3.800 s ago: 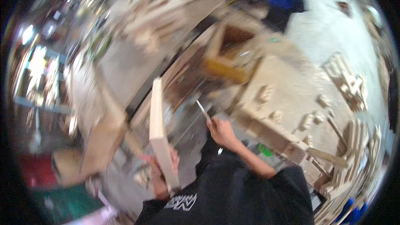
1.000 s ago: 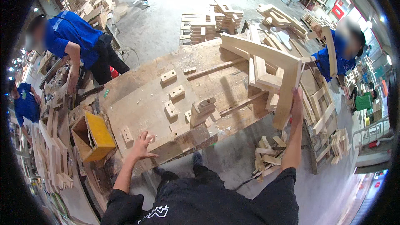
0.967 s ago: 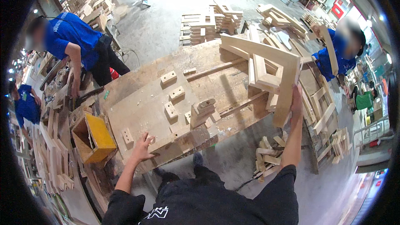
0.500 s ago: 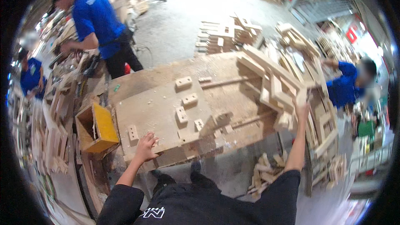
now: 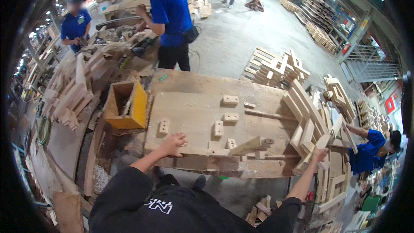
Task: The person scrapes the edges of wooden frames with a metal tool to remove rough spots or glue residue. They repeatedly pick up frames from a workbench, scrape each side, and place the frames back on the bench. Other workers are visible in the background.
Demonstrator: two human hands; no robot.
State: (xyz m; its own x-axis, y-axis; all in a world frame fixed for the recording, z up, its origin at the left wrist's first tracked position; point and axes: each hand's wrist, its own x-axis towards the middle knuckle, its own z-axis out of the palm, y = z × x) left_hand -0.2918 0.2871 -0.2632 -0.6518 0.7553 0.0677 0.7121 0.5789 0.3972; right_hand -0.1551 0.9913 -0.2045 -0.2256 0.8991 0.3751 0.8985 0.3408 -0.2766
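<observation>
The right hand [image 5: 320, 154] is at the right end of the tabletop [image 5: 207, 82], its fingers grasping the outer edge of an angled wooden frame [image 5: 309, 108]. The frame lies on top of other wooden frames [image 5: 297, 140] piled at that end, its long bar pointing away from the person and its short bar turned back toward the near edge. The left hand [image 5: 174, 144] is at the near edge of a pale flat board [image 5: 189, 110] on the tabletop; its fingers are released and spread, with nothing held. Whether its palm bears on the board cannot be determined.

A drilled wooden block [image 5: 164, 126] is on the board just beyond the left hand. Further drilled blocks [image 5: 218, 128] are set apart toward the board's right side. A slanted wooden bar [image 5: 250, 146] sticks up near the front edge, between the two hands. A box with a yellow side [image 5: 139, 105], open-ended, sits left of the board.

A co-worker in a blue shirt [image 5: 170, 11] stands beyond the far left corner; a second co-worker [image 5: 368, 151] is on the right, near the piled frames. Stacked frames [image 5: 274, 69] lie on the floor [image 5: 228, 39] beyond the tabletop.
</observation>
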